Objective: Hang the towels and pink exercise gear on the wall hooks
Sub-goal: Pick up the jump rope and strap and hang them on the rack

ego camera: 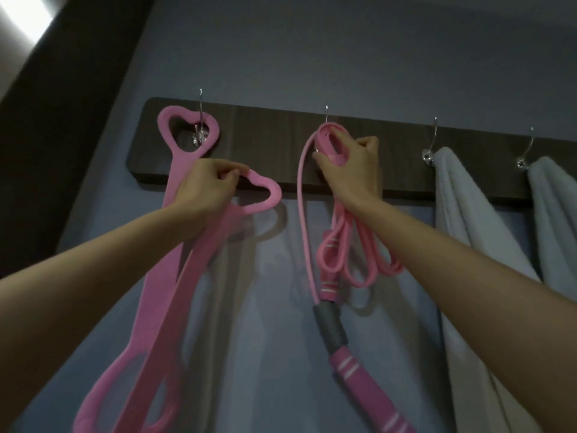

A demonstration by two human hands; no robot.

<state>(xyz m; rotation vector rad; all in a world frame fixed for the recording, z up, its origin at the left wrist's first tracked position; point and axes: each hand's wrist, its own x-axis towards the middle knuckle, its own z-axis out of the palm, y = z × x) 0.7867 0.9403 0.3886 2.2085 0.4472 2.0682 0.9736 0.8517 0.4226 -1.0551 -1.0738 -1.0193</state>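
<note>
Gripping pink heart-loop band (pixel 264 195) with left hand (pixel 203 187) beneath first hook (pixel 199 136); pinching coiled jump rope (pixel 328 133) at second hook (pixel 326 112) with right hand (pixel 352 170).

Dark wood board (pixel 265 135) on the grey wall (pixel 343 57), four metal hooks (pixel 429 151) along it. Heart loop of a pink band (pixel 175 120) over the leftmost one. Coiled pink jump rope (pixel 327 137) right up at the next, can't tell if actually hooked. White towel (pixel 462 207) draped off the third, second white towel (pixel 552 195) off the fourth.

Pink bands (pixel 162 292), white towels (pixel 462 214)
</note>
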